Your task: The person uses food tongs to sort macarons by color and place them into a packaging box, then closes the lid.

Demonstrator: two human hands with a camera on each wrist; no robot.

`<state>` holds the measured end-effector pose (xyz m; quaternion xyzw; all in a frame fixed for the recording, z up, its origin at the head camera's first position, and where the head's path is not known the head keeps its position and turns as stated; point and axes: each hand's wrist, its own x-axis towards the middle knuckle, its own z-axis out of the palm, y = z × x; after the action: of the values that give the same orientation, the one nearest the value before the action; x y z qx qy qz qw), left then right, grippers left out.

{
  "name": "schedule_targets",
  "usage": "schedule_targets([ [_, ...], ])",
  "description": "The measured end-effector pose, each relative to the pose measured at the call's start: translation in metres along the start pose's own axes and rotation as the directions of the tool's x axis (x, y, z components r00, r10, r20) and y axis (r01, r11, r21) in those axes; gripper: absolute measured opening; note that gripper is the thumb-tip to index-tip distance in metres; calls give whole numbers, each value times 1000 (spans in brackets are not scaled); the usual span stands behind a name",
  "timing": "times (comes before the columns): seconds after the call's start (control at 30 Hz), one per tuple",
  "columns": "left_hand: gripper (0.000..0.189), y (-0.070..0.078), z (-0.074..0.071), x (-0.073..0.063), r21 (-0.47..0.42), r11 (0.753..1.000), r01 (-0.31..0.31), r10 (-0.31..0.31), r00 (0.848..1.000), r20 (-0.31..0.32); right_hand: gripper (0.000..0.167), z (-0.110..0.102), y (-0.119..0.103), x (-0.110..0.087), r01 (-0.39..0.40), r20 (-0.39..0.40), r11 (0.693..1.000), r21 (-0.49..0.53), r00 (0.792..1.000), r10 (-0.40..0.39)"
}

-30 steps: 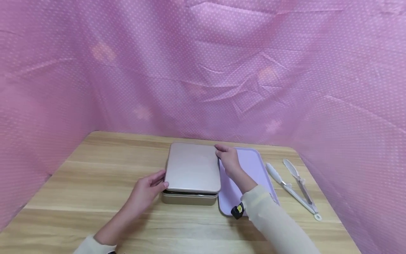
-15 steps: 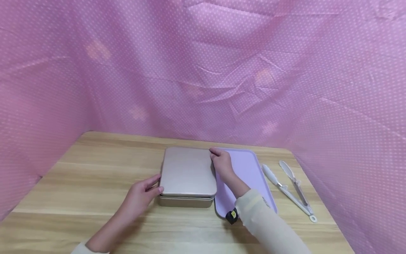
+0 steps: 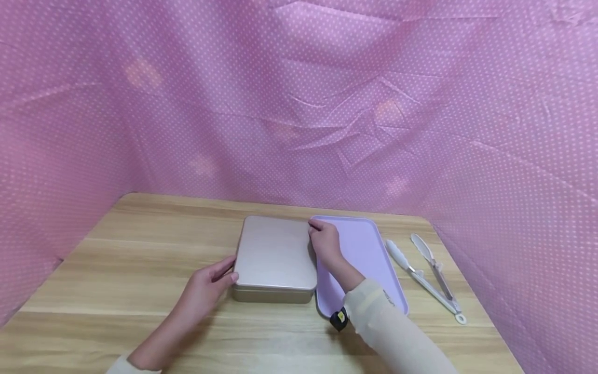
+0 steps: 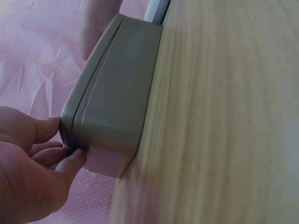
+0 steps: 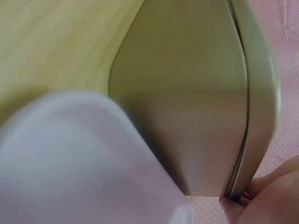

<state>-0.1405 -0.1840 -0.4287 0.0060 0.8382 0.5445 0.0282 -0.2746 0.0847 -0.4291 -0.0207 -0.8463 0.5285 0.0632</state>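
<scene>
A champagne-coloured metal tin (image 3: 273, 296) stands on the wooden table with its flat lid (image 3: 277, 252) seated on top. My left hand (image 3: 205, 288) holds the lid's left edge near the front corner. In the left wrist view, this hand's fingers (image 4: 70, 165) pinch the lid beside the seam. At the far right corner, my right hand (image 3: 327, 244) grips the lid's edge; the right wrist view shows its fingertips (image 5: 231, 207) at the seam. A thin dark gap still runs between lid and tin body in both wrist views. The tin's inside is hidden.
A light purple tray (image 3: 362, 254) lies right beside the tin, partly under my right forearm. Farther right, white-tipped tongs (image 3: 432, 283) lie spread on the table (image 3: 117, 275). Pink dotted cloth (image 3: 299, 104) surrounds the table's back and sides.
The lid, raised at the front a second ago with a dark opening below it, has come down onto the tin. Both hands moved down with it. The view has shifted slightly.
</scene>
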Motion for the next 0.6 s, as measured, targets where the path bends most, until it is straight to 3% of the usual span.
schedule_targets([
  [0.4,51,-5,1,2,45,999,1,1,999,-43,35,6,-8,-3,12,10,989,-150,1000,-11],
  [0.6,50,-5,3,0,7,1000,-3,3,999,-34,34,8,-8,-3,43,15,979,-199,999,-41],
])
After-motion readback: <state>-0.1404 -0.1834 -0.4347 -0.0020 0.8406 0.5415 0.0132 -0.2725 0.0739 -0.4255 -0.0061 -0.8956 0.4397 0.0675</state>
